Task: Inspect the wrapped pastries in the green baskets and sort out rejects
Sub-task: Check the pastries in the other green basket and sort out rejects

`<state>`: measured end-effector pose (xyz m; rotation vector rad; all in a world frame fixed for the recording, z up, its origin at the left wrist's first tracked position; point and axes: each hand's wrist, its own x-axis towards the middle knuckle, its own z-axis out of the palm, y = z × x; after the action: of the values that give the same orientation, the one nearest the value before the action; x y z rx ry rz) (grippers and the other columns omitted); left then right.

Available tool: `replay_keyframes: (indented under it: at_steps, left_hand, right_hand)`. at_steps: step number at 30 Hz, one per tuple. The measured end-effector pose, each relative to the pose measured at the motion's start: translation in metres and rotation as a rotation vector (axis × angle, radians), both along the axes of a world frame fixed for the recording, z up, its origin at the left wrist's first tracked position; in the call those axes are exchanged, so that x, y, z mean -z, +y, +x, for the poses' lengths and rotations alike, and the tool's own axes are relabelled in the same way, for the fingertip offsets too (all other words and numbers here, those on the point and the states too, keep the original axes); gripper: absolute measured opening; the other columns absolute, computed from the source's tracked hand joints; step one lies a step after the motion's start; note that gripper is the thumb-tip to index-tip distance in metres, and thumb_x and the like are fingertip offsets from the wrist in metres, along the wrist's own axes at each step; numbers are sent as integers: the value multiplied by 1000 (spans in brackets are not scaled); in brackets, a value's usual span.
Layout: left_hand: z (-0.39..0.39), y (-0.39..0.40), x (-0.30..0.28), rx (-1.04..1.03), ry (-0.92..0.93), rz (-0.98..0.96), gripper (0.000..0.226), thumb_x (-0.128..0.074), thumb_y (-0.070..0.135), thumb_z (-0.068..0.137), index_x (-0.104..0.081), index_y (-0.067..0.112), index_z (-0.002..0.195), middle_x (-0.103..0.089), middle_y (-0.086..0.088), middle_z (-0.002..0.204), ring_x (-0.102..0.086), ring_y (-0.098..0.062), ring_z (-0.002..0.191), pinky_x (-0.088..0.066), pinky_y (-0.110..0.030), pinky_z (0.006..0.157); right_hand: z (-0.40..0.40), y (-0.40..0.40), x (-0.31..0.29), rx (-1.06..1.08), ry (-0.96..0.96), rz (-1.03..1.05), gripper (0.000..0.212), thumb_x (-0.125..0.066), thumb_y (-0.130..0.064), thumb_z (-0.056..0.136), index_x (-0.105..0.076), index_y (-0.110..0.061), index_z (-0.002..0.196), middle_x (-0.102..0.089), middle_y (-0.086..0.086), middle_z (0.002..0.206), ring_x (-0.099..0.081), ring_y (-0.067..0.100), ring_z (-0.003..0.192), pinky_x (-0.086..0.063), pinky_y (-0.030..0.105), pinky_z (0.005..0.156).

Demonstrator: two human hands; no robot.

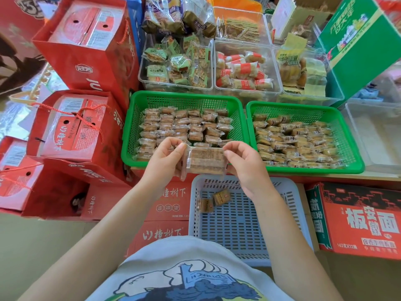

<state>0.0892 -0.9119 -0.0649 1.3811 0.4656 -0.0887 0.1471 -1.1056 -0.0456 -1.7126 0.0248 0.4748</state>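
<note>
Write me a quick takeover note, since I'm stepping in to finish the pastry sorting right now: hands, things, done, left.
Left hand and right hand pinch opposite ends of one wrapped pastry, held up over the near edge of the left green basket.
Left basket holds tidy rows; right green basket a looser pile.
Two pastries already lie in the grey basket below, apparently rejects.
Left: judge the one in hand, then check the rest.

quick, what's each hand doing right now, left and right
Left hand: fingers pinch the left end of a wrapped pastry.
Right hand: fingers pinch the right end of the same pastry.
</note>
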Motion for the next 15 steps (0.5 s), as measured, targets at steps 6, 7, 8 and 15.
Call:
replay_keyframes:
  at_steps: [6, 7, 8, 15]
  left_hand:
    - [-2, 1, 1, 94, -41, -52, 42, -77, 26, 88, -54, 22, 123, -65, -10, 93, -64, -21, 76, -55, -34, 66]
    - [-3, 2, 3, 117, -59, -5, 44, -81, 27, 81, -57, 23, 118, -66, -9, 95, -65, -20, 80, -56, -35, 69]
    - [-3, 2, 4, 125, -74, 56, 43, -84, 29, 75, -62, 24, 112, -67, -7, 96, -66, -20, 83, -58, -35, 72]
    - [3, -2, 4, -139, -67, 168, 9, -77, 5, 85, -77, 14, 85, -77, -5, 77, -73, -18, 70, -59, -26, 64]
  right_hand:
    - [7, 2, -8, 245, 190, 308, 19, -48, 0, 101, -65, -8, 98, -63, 2, 79, -60, 10, 66, -56, 26, 60]
    - [8, 1, -8, 253, 211, 339, 19, -48, 1, 101, -65, -7, 98, -63, 2, 79, -61, 10, 65, -56, 25, 59]
    - [8, 1, -8, 257, 232, 365, 18, -48, 1, 101, -64, -6, 99, -64, 3, 81, -61, 10, 64, -55, 24, 57]
    - [8, 9, 0, 275, 232, 331, 7, -59, -17, 99, -55, -15, 104, -66, 3, 88, -64, 13, 73, -56, 29, 63]
